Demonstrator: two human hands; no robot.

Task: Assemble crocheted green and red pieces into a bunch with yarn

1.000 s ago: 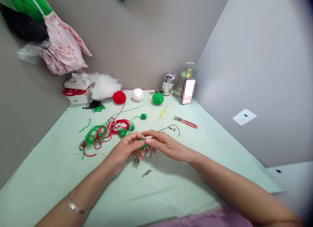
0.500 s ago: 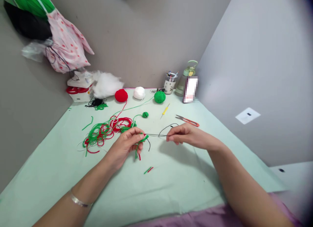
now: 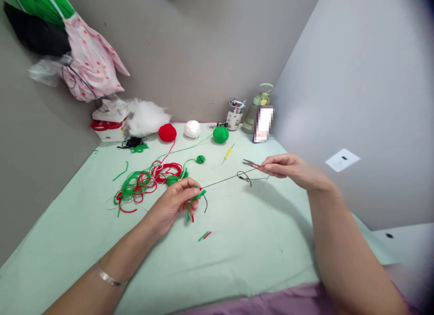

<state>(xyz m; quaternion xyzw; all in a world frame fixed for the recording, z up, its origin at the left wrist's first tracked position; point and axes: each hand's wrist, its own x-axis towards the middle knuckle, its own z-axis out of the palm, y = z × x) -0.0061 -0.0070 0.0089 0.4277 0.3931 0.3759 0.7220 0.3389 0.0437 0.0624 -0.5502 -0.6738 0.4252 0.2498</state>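
1. The small green piece [image 3: 199, 195] sits in the left hand [image 3: 171, 206], just above the middle of the counter [image 3: 237, 256]. The left grip is pinching it, thumb and fingers pressed on the yarn.
2. A black thread [image 3: 227, 179] runs from the green piece up and to the right. It is pulled straight and tight.
3. The right hand [image 3: 293, 170] is well to the right of the green piece. Its grip is pinching the far end of the black thread between thumb and finger. I cannot tell if there is a needle there.
4. The red snips [image 3: 252, 163] lie on the counter to the right of the green piece, just by the right fingertips.
5. A yellow hook [image 3: 228, 153] lies behind the green piece, a bit to the right.
6. A messy pile of red and green yarn [image 3: 145, 181] lies just left of the green piece.
7. A little green ball [image 3: 200, 159] sits right behind the green piece.
8. Far behind the green piece are three yarn balls in a row: a red ball [image 3: 167, 132], a white ball [image 3: 192, 129] and a big green ball [image 3: 220, 134].
9. Two short yarn bits [image 3: 205, 235], one green and one red, lie in front of the green piece, nearer the person.
10. White fluff [image 3: 147, 118] is far back and left of the green piece. A jar of pens [image 3: 235, 115] is far back and right of it.
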